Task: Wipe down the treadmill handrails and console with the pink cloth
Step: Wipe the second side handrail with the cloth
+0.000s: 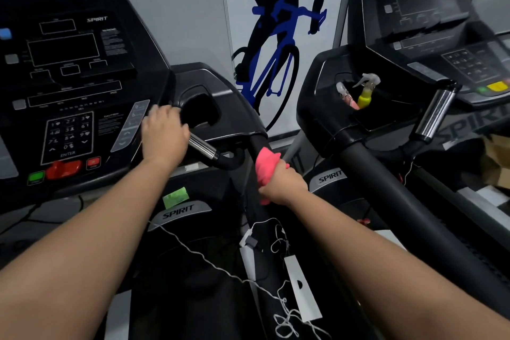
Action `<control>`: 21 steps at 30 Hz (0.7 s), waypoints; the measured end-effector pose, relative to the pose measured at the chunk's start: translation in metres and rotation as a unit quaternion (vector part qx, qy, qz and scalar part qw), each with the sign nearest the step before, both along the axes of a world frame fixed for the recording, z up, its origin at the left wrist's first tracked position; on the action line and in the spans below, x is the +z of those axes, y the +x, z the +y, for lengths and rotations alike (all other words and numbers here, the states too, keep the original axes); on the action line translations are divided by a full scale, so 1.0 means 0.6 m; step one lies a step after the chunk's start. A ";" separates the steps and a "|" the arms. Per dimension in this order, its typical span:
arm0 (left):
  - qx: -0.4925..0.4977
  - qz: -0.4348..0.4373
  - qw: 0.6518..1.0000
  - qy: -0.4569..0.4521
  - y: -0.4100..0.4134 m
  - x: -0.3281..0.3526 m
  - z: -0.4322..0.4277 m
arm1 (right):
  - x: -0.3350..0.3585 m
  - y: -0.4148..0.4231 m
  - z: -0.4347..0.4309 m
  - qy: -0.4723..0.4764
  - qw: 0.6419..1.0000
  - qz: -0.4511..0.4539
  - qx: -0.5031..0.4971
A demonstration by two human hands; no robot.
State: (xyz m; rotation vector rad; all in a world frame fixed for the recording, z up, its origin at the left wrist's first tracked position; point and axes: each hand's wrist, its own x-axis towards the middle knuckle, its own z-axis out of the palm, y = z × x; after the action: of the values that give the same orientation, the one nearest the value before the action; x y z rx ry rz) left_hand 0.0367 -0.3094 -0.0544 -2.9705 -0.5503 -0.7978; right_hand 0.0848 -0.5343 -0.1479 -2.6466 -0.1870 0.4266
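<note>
The treadmill console [69,69] fills the upper left, black with a keypad and red and green buttons. My left hand [164,135] grips the upper end of the chrome pulse grip [202,148] beside the console's cup holder. My right hand [281,183] holds the pink cloth [266,165] wrapped round the black right handrail [258,143], just below where the rail meets the console. The cloth bulges out above and below my fist.
A second treadmill [414,63] stands close on the right, its handrail [386,179] running alongside mine. Its cup holder holds a yellow spray bottle [365,91]. White strings and tags [276,270] hang from my rail. Cardboard [496,163] lies at the far right.
</note>
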 end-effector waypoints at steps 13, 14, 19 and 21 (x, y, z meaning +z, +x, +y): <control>-0.121 0.162 0.951 0.236 0.014 -0.110 -0.055 | 0.016 0.030 0.051 -0.010 0.998 -0.014 -0.054; -0.116 0.164 0.953 0.229 0.016 -0.110 -0.059 | 0.014 0.028 0.047 -0.006 0.998 -0.020 -0.052; -0.102 0.183 0.960 0.186 0.014 -0.109 -0.075 | 0.003 0.000 0.027 -0.033 0.997 -0.064 -0.019; -0.106 0.181 0.959 0.189 0.013 -0.110 -0.076 | 0.000 -0.008 0.027 -0.060 0.996 -0.064 -0.006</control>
State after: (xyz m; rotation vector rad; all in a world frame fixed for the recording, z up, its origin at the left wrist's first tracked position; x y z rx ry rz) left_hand 0.0447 -0.3548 -0.1202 -2.7368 -0.0524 -0.3014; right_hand 0.0803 -0.5180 -0.1476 -2.7944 -0.1899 0.2714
